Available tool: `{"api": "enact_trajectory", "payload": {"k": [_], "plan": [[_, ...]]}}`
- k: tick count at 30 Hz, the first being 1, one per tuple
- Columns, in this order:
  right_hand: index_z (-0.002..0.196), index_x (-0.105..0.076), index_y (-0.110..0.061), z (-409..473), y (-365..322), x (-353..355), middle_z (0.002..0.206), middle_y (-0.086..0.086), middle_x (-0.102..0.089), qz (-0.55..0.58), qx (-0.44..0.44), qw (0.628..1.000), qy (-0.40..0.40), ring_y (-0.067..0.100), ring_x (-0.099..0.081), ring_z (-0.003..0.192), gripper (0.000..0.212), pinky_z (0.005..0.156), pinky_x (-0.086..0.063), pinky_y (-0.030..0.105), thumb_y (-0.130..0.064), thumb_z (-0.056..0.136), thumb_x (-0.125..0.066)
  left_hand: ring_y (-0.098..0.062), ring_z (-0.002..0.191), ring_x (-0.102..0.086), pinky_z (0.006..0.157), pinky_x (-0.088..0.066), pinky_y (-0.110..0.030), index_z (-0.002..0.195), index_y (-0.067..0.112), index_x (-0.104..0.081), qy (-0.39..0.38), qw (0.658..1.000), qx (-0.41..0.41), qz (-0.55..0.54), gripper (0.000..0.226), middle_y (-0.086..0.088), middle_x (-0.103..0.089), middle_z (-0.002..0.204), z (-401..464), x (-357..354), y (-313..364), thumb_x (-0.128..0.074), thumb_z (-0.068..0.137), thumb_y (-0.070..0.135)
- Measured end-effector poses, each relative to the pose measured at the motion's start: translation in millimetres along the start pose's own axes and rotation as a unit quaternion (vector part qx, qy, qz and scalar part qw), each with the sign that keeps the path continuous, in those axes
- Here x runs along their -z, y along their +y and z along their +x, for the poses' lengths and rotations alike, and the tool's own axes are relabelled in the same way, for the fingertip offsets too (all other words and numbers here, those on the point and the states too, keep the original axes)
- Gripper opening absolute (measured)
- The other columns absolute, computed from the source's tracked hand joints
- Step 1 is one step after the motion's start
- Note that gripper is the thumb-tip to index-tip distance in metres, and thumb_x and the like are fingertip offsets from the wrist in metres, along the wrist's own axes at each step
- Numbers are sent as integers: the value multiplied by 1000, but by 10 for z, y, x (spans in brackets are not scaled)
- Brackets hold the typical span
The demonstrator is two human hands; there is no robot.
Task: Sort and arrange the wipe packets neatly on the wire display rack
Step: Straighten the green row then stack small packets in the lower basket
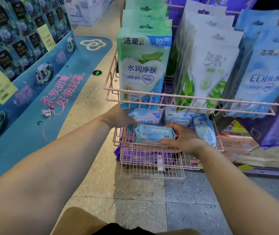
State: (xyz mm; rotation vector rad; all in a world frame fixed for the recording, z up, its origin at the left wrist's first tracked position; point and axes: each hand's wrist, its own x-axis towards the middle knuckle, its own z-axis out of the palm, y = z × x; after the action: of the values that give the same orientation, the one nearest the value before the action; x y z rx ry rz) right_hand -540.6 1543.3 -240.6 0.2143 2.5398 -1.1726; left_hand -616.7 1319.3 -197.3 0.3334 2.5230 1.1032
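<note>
Both forearms reach away from the camera, over a speckled floor, to the lower tier of a pink wire rack (pixel 152 164). Right hand (pixel 184 139): thumb below and fingers curled over the right end of a small blue wipe packet (pixel 154 134), which is held level and lengthwise at the near edge of the lower basket, probably so that it can be laid parallel to the row behind it. Left hand (pixel 120 116): at the left end of the same basket, against a second small packet (pixel 144 117) lying farther back; whether its fingers grip or only steady that packet cannot be told, since they are hidden behind the goods. Right of these, two more small blue packets (pixel 177 118) stand loosely, one of them tipped (pixel 204 128) against the basket's right side, which suggests the sorting of this tier is unfinished. Upper tier: tall hanging packs in three groups, green (pixel 143 65) at left, white (pixel 209 65) in the middle, blue (pixel 260 70) at right, each group stacked front to back by colour. Far left, a blue shop display (pixel 16 48) carries yellow price cards.
</note>
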Motion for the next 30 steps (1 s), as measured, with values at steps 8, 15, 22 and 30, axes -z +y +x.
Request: {"api": "enact_trajectory", "payload": {"k": [8, 15, 22, 30], "plan": [[119, -54, -30, 25, -47, -24, 114, -9, -66, 8, -1, 1000, -1, 11, -63, 103, 52, 93, -53, 34, -41, 74, -79, -11, 91, -48, 66, -30, -8, 119, 8, -61, 113, 991, -7, 67, 33, -11, -64, 122, 91, -88, -173, -64, 87, 15], [136, -42, -18, 92, -408, -88, 115, -1, -56, -34, -27, 999, -20, 16, -48, 100, 53, 85, -36, 30, -54, 96, -39, -31, 113, -57, 78, -39, -31, 118, 19, -64, 213, 954, 11, 213, 49, -10, -67, 120, 159, -71, -301, -65, 80, 50], [113, -63, -8, 294, -530, -357, 110, 11, -66, -16, -67, 995, 70, 27, -59, 97, 53, 80, -44, 32, -52, 97, -39, -31, 114, -56, 90, -41, -38, 122, 24, -60, 199, 961, 27, 189, 46, -7, -64, 122, 188, -70, -424, -58, 85, 50], [124, -56, -13, 135, -392, -273, 124, 8, -65, -32, -90, 984, 152, 26, -61, 103, 48, 81, -43, 29, -50, 95, -44, -29, 110, -58, 94, -42, -38, 117, 22, -64, 239, 949, -59, 195, 37, -4, -63, 120, -175, -139, -421, -62, 86, 42]]}}
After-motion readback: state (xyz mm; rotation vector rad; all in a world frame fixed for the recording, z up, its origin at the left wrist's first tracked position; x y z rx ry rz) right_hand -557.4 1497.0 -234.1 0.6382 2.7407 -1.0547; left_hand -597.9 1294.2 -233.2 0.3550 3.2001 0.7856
